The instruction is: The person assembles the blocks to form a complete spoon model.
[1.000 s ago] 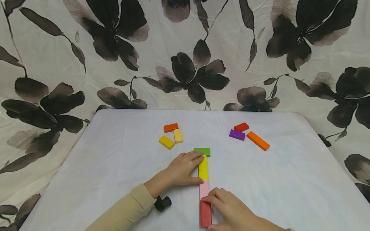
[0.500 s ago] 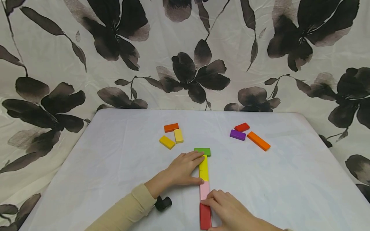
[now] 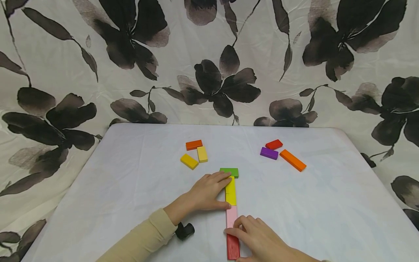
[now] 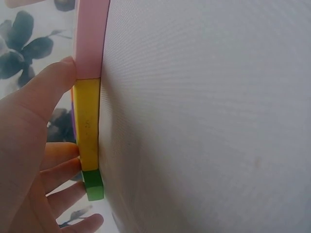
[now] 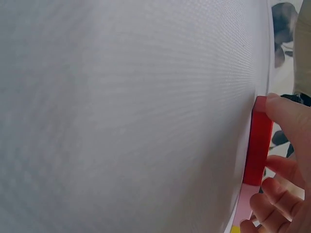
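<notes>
Blocks lie in a line on the white-covered table: a green block (image 3: 233, 173) crosswise at the far end, then a long yellow block (image 3: 230, 193), a pink block (image 3: 231, 214) and a red block (image 3: 233, 247) nearest me. My left hand (image 3: 204, 193) rests along the yellow block, thumb at its seam with the pink one, fairly straight fingertips near the green one. My right hand (image 3: 262, 240) pinches the red block lengthwise, its thumb (image 5: 279, 104) on the near end. The index finger lies across the seam between red and pink, hiding it in the head view.
Behind the line on the left lie an orange-red block (image 3: 194, 145) and two short yellow blocks, one (image 3: 189, 161) angled. Farther right are a red block (image 3: 274, 144), a purple block (image 3: 269, 153) and a long orange block (image 3: 292, 160). A black object (image 3: 184, 231) shows by the left sleeve.
The red block has shifted slightly toward me, baring more of the pink block. My right index finger has moved a little left across the seam. The left hand stays in place.
</notes>
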Available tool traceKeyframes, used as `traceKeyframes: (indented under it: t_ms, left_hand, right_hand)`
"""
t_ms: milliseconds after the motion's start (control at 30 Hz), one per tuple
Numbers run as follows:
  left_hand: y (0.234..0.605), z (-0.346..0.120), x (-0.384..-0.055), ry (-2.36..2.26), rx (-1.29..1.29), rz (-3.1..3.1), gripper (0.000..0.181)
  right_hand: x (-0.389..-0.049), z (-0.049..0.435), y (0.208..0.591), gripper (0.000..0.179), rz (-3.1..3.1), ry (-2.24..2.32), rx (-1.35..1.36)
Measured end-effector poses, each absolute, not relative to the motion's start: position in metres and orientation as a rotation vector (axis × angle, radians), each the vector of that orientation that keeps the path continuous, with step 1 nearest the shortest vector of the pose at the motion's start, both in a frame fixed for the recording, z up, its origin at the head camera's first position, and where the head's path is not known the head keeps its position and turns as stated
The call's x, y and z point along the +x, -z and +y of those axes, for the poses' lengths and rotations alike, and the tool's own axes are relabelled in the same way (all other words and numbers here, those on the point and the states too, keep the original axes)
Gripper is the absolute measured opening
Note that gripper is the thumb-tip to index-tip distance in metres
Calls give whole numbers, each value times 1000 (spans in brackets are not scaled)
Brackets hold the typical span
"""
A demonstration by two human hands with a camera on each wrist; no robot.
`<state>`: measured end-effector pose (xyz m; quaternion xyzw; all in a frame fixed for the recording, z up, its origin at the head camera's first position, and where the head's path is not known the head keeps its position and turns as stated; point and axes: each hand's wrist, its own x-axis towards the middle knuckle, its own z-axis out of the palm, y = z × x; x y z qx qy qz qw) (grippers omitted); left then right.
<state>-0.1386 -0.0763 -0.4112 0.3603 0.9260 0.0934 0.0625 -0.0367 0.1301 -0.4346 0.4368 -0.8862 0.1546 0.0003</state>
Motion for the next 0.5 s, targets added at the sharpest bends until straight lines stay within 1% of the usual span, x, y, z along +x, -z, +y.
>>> traceKeyframes:
  t_ms: [500]
  left_hand:
    - [411,-76,-138,-275,1095,2804,76]
  right_hand:
    - [-39,131,433,58,-2790,-489,1388]
